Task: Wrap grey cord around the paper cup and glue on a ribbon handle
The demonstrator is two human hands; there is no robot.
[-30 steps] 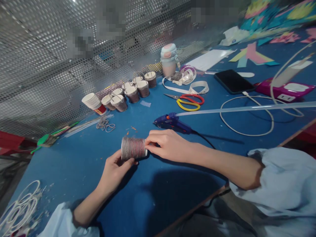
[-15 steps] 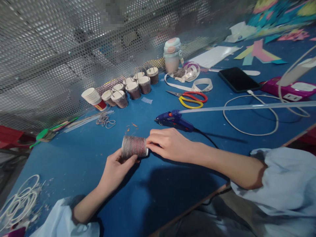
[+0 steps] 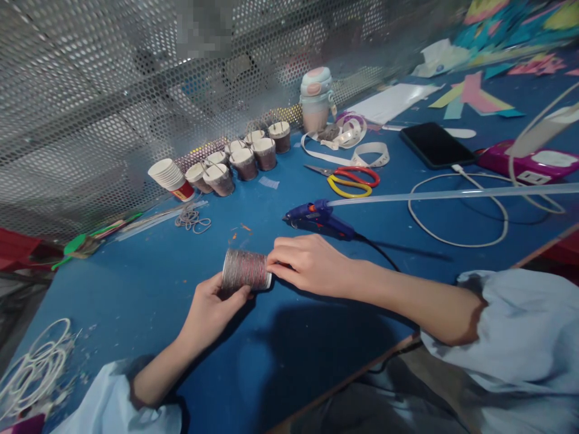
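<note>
- Cup (image 3: 245, 269): on its side above the near-middle of the blue table (image 3: 136, 289), between both hands; side wrapped in grey and reddish string, white edge at each end. Cannot tell whether it touches the tabletop.
- Left hand (image 3: 215, 307): grasping the cup at its left part, thumb on the near side, other fingers mostly hidden behind and below.
- Right hand (image 3: 312, 262): thumb and fingertips drawn together, touching the cup's right end. Cannot tell whether string or the edge is pinched between them.
- Glue gun (image 3: 319, 220): blue, just beyond the right hand, nozzle pointing left; long clear glue stick (image 3: 434, 194) runs out of its back to the right.
- Scissors (image 3: 350, 181): one red and one yellow handle loop, beyond the glue gun, apart from it.
- Wrapped cups (image 3: 243, 166): a group upright near the mesh screen (image 3: 90, 120), white tops uppermost.
- Paper cups (image 3: 168, 178): nested in a tilted stack left of that group; loose grey string (image 3: 192, 220) lies nearby.
- Phone (image 3: 436, 144): face up, far right, with a white cable at its near edge.
</note>
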